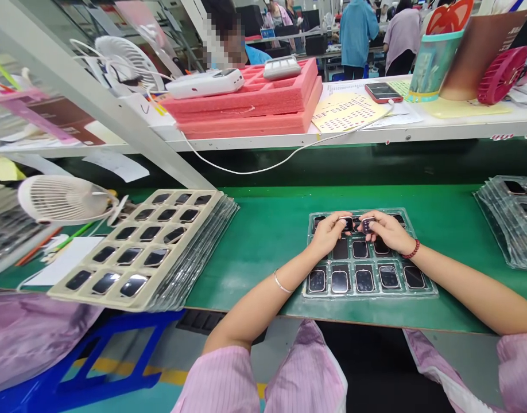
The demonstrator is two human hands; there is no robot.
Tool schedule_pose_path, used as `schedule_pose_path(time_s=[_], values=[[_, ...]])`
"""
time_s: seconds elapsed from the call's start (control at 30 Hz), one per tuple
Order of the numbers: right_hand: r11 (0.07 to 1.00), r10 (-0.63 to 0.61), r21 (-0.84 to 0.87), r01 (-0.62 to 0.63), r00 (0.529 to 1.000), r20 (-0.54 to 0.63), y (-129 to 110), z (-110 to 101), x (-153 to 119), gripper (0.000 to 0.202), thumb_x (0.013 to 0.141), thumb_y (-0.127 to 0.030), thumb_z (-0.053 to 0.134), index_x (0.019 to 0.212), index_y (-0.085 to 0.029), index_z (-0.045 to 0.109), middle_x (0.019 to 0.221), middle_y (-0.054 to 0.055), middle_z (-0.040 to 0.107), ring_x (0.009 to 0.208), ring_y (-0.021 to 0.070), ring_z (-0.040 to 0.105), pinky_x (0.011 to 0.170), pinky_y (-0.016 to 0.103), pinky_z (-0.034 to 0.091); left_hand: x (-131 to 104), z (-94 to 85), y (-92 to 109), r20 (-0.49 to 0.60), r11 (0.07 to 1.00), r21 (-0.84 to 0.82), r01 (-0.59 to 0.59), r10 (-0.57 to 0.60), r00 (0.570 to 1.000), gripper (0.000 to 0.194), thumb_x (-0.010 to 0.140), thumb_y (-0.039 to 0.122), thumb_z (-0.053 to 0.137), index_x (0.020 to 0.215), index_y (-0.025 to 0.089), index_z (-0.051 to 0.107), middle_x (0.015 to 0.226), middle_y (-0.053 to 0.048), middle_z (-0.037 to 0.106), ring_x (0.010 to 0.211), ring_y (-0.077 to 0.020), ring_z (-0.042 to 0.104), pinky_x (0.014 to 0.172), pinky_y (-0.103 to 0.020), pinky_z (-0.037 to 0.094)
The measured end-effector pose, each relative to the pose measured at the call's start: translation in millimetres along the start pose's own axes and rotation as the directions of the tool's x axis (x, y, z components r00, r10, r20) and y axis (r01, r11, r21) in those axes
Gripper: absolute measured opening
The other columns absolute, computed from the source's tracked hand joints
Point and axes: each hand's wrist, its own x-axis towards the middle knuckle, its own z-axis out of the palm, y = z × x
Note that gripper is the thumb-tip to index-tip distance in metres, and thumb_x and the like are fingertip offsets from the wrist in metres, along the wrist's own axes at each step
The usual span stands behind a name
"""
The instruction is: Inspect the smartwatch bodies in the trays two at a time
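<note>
A clear plastic tray with rows of dark, square watch-like pieces lies on the green table in front of me. Over its back row, my left hand pinches one dark watch-like piece between thumb and fingers. Close beside it, my right hand grips another such piece, tilted up. The two pieces are a small gap apart. Both hands hide part of the back and middle rows.
Left of the tray stands a stack topped by a cream tray of similar pieces, near a white fan. More clear trays are stacked at the right. A white shelf with pink foam and a phone runs behind.
</note>
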Motion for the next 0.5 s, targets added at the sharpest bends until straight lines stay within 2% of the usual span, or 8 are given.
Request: schedule_pose_path(time_s=[0.07,0.1,0.17,0.27,0.4,0.5], values=[[0.999,0.014,0.032,-0.014,1.0,-0.003,-0.1,-1.3,-0.2,0.029,0.092,-0.04,0.053,0.106,-0.017,0.062,0.091,0.009,0.072,0.06,0.0148,0.067,0.051,0.027,0.053,0.5,-0.3,0.1,-0.022,1.0,0.006,0.015,-0.015,1.0,0.038,0.094,0.04,0.049,0.117,0.013,0.063,0.099,-0.01,0.072,0.069,-0.0141,0.066,0.054,-0.022,0.048],[0.999,0.009,0.036,-0.009,1.0,-0.007,0.0,-1.7,-0.1,0.028,0.092,-0.04,0.053,0.106,-0.017,0.061,0.092,0.01,0.073,0.061,0.015,0.067,0.052,0.027,0.053,0.8,-0.3,0.0,-0.028,1.0,-0.005,0.012,-0.012,1.0,0.037,0.092,0.037,0.052,0.119,0.014,0.061,0.101,-0.01,0.071,0.072,-0.0148,0.067,0.057,-0.023,0.05],[1.0,-0.014,0.019,0.014,1.0,-0.014,0.7,-1.7,0.3,0.027,0.086,-0.032,0.06,0.109,-0.018,0.06,0.096,0.009,0.072,0.066,0.0153,0.068,0.056,0.027,0.055,1.4,0.3,-0.6,-0.021,0.999,-0.039,-0.008,0.008,1.0,0.042,0.084,0.027,0.062,0.123,0.015,0.057,0.105,-0.01,0.071,0.082,-0.016,0.068,0.071,-0.026,0.055],[0.999,-0.045,-0.024,0.045,0.999,0.001,2.6,-0.2,0.8,0.037,0.077,-0.019,0.062,0.114,-0.019,0.057,0.1,0.008,0.072,0.069,0.0148,0.068,0.059,0.027,0.056,1.6,2.0,-1.9,0.003,0.996,-0.085,-0.035,0.036,0.999,0.045,0.078,0.018,0.064,0.123,0.014,0.056,0.107,-0.01,0.07,0.093,-0.0178,0.068,0.086,-0.032,0.056],[0.997,-0.059,-0.053,0.06,0.998,0.02,2.2,0.7,-0.1,0.04,0.076,-0.017,0.059,0.116,-0.019,0.056,0.104,0.008,0.071,0.072,0.0159,0.069,0.06,0.029,0.056,0.1,3.0,-0.3,0.004,0.997,-0.067,-0.045,0.045,0.999,0.045,0.077,0.017,0.064,0.122,0.015,0.057,0.107,-0.01,0.07,0.1,-0.0198,0.068,0.09,-0.035,0.056],[0.997,-0.043,-0.058,0.044,0.999,0.018,-0.1,-0.1,-0.9,0.034,0.08,-0.022,0.059,0.114,-0.019,0.058,0.101,0.007,0.071,0.072,0.0165,0.07,0.06,0.029,0.057,-1.0,2.1,3.2,0.013,0.998,-0.049,-0.025,0.026,1.0,0.038,0.081,0.025,0.064,0.118,0.014,0.059,0.104,-0.01,0.071,0.089,-0.019,0.069,0.084,-0.035,0.058]])
